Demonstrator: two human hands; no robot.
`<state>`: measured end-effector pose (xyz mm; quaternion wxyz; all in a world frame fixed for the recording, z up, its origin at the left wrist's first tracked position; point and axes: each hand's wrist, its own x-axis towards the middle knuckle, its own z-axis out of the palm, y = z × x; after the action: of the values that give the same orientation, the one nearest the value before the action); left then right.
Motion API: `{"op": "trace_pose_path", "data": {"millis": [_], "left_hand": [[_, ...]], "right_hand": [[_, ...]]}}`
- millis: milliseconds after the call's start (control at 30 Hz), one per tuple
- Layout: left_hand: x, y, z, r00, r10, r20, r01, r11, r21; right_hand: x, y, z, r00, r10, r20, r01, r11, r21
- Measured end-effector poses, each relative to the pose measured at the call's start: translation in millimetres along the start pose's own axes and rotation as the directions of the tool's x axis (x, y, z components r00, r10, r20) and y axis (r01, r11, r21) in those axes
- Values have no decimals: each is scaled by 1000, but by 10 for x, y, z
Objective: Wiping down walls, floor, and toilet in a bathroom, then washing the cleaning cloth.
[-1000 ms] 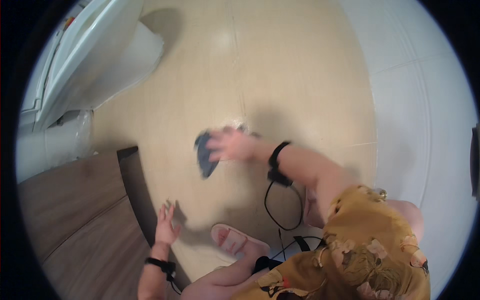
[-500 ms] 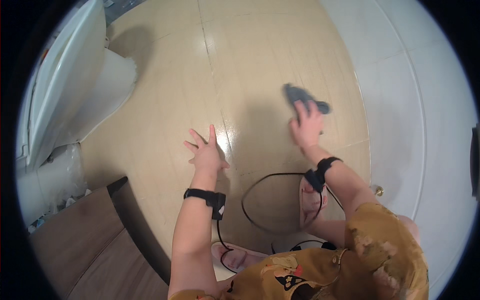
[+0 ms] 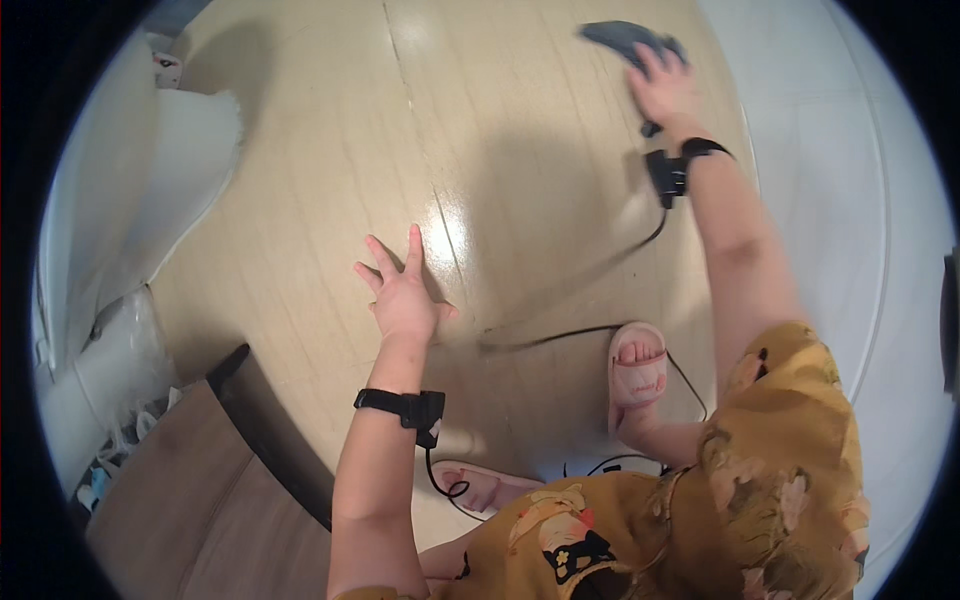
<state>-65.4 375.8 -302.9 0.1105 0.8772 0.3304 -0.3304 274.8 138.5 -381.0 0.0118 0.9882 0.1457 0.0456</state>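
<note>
Toward the far right of the floor, my right hand (image 3: 665, 92) presses on a dark grey cloth (image 3: 622, 38), its fingers bent over the cloth's near side. The cloth is bunched and slightly blurred by motion. My left hand (image 3: 403, 300) is on the tan floor (image 3: 330, 180) near the middle, fingers spread, holding nothing. Each wrist wears a black strap with a small box, the left box (image 3: 428, 418) and the right box (image 3: 664, 178), both with a black cable.
A white toilet (image 3: 185, 170) stands at the left, with a brown wooden panel (image 3: 190, 480) nearer me. White wall panels (image 3: 820, 200) run along the right. My slippered feet, one in a pink slipper (image 3: 638, 372), are close below, and a loose black cable (image 3: 560, 338) trails across the floor.
My right hand has slid far forward and slightly right with the cloth, drawing its cable out. My left hand stays nearly in place, its fingers still spread.
</note>
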Motion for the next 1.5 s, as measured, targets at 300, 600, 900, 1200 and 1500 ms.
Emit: {"op": "trace_pose_path", "data": {"millis": [300,600,900,1200,1500], "left_hand": [[-12,-50,-129,996,-35,82,35,999,4],[-81,-26,-79,994,80,68,-72,990,-122],[-9,-16,-22,995,80,53,-77,995,-61],[-52,-48,-143,999,23,31,-21,997,-75],[8,-160,-27,999,39,-25,-39,999,-1]], "right_hand": [[-1711,41,-402,571,748,338,-812,576,96],[-2734,-1526,-746,897,29,442,-143,964,225],[-2686,-1444,-826,876,14,481,-92,986,138],[-2013,-668,-597,949,-213,232,200,977,78],[-3001,975,-472,903,283,323,-295,955,-12]]}}
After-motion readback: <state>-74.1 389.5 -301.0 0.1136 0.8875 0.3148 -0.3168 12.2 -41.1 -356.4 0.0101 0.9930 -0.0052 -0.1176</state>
